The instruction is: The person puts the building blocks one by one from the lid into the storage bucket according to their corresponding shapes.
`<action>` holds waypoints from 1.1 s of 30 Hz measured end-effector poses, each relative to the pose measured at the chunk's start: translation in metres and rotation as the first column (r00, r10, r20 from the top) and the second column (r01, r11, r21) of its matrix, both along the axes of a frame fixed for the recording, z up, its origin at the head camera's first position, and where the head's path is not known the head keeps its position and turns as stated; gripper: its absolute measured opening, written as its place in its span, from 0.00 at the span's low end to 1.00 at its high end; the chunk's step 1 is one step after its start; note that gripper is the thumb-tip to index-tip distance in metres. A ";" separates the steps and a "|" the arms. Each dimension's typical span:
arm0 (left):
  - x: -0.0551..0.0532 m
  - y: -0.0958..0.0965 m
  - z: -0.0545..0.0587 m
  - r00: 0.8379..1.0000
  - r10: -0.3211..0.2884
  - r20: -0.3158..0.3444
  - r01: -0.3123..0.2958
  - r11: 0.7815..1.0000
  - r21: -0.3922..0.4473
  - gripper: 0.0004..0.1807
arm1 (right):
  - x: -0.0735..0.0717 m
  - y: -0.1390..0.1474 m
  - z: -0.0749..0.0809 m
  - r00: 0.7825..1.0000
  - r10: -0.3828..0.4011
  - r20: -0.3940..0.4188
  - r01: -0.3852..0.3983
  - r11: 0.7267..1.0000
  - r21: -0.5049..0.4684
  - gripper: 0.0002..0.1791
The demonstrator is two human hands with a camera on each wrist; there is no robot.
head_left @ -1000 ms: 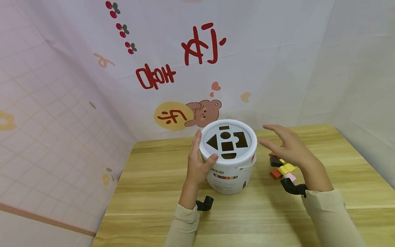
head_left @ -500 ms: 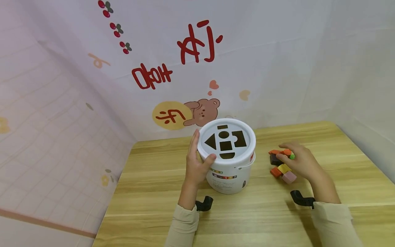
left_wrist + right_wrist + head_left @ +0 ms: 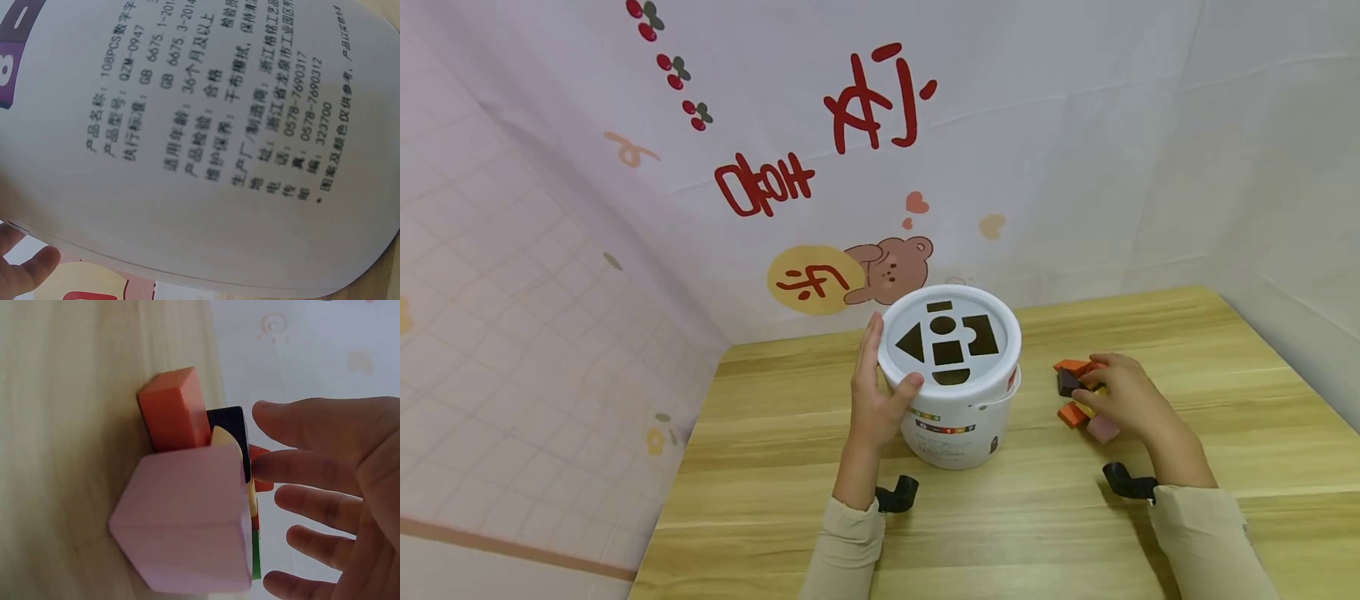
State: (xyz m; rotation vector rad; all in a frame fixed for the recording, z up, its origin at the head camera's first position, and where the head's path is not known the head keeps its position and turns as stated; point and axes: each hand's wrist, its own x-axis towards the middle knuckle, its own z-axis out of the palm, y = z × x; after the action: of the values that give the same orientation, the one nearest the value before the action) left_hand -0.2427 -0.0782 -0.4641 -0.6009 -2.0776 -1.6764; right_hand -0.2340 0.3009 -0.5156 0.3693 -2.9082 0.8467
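A white lidded bucket (image 3: 951,446) stands upright on the table, its lid cut with several shaped holes. My left hand (image 3: 880,404) rests against the bucket's left side, thumb on the rim and fingers extended along the edge. Printed text on the bucket wall (image 3: 150,212) fills the left wrist view. Over a small pile of blocks reaches my right hand (image 3: 1122,398), its thumb and fingers apart. In the right wrist view the fingertips are at a dark block (image 3: 231,419); contact is unclear. A pink block (image 3: 187,519) and an orange block (image 3: 169,412) lie nearer the camera.
The wooden table (image 3: 775,467) meets a printed cloth backdrop (image 3: 1060,150) behind the bucket. Parts of yellow, red and green blocks show in the pile, partly covered by the right hand. A white wire handle (image 3: 1009,398) hangs at the bucket's right side.
My right hand has moved right and down from beside the bucket to the blocks, then slightly left among them. The left hand stays on the bucket; the head view has shifted slightly.
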 end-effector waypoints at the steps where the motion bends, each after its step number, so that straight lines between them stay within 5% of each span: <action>1: 0.000 0.000 0.000 1.000 0.001 0.000 -0.001 1.000 -0.002 0.59 | 0.000 -0.001 0.000 1.000 0.006 -0.005 -0.006 1.000 -0.005 0.16; 14: -0.001 0.003 0.002 1.000 0.008 0.009 -0.008 1.000 -0.013 0.61 | -0.001 -0.017 -0.005 0.997 0.071 -0.029 -0.073 0.994 -0.081 0.13; 25: 0.000 0.003 0.000 1.000 0.004 0.011 -0.004 1.000 -0.010 0.61 | -0.003 -0.034 -0.014 0.999 0.042 0.028 -0.040 0.997 -0.072 0.18; 33: 0.001 0.001 0.001 1.000 0.004 0.001 -0.004 1.000 0.001 0.60 | -0.004 -0.044 -0.017 0.999 0.044 -0.003 -0.045 0.997 -0.061 0.19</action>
State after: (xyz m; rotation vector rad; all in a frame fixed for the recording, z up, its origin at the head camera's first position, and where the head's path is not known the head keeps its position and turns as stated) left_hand -0.2415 -0.0767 -0.4635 -0.5954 -2.0777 -1.6755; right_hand -0.2379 0.2570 -0.5327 0.4307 -2.8749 0.9382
